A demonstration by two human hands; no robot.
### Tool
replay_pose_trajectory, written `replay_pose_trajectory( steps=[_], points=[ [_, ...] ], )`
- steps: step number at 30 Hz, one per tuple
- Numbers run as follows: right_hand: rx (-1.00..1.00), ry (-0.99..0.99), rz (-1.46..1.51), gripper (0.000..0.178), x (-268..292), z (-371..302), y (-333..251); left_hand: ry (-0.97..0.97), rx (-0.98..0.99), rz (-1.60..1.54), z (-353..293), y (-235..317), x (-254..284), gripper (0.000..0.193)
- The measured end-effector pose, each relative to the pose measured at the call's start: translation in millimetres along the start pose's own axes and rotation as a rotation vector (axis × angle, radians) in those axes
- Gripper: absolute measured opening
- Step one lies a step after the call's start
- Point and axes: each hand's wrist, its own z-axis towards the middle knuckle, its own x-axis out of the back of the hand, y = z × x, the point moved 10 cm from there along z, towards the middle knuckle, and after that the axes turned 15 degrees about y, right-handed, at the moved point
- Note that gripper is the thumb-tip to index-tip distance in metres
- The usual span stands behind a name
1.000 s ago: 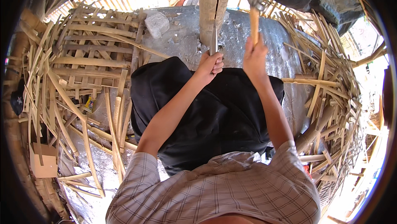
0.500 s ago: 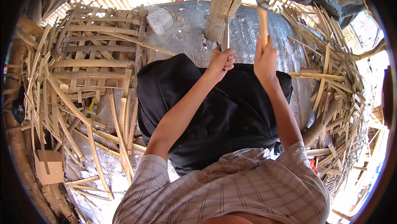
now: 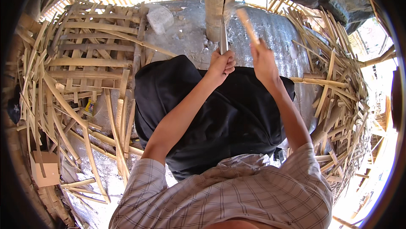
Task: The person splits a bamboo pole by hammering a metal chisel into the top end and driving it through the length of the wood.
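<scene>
My left hand (image 3: 220, 67) is closed around the lower end of a narrow, shiny metal blade (image 3: 223, 39), which points away from me. The blade's far tip meets the dark split in an upright bamboo post (image 3: 214, 11); how deep it sits I cannot tell. In my right hand (image 3: 265, 64) is a hammer (image 3: 248, 26), gripped by its wooden handle. It tilts left toward the post, and its head is smeared by motion beside the split. Black cloth (image 3: 211, 110) covers my lap beneath both forearms.
Woven bamboo slats (image 3: 99, 47) lie at the left, with loose strips (image 3: 116, 132) nearer me. Many cut strips (image 3: 338, 98) are heaped at the right. A pale stone block (image 3: 160, 19) rests on the grey surface (image 3: 182, 39) left of the post. A cardboard box (image 3: 45, 170) stands lower left.
The hammer has swung leftward and tipped toward the post, my right hand shifting slightly left with it. My left hand keeps its grip on the blade. The whole view has shifted a little.
</scene>
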Motion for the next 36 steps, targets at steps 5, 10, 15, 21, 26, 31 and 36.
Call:
replay_pose_trajectory(
  steps=[5, 10, 15, 21, 26, 31, 36],
  points=[
    [-0.076, -0.095, -0.07, 0.026, 1, 10, -10, 0.082, 0.023, 0.03, -3, -1, 10, 0.021],
    [-0.123, 0.184, 0.164, 0.026, 35, 21, -27, 0.061, 0.024, -0.019, 0, 1, 7, 0.022],
    [0.004, -0.259, -0.054, 0.036, -33, 10, 17, 0.064, 0.022, 0.001, 4, -4, 10, 0.022],
    [-0.049, 0.053, 0.051, 0.025, 47, 60, -60, 0.113, 0.01, -0.031, -1, 7, 14, 0.024],
    [0.113, -0.199, -0.034, 0.029, -24, 26, 16, 0.092, 0.002, -0.084, 4, 6, 6, 0.027],
    [-0.124, -0.229, -0.109, 0.042, -22, 23, 37, 0.14, 0.008, -0.118, 8, 15, 23, 0.029],
    [-0.161, 0.004, 0.023, 0.045, -1, 22, 49, 0.196, -0.007, -0.154, 1, 24, 22, 0.026]
  ],
)
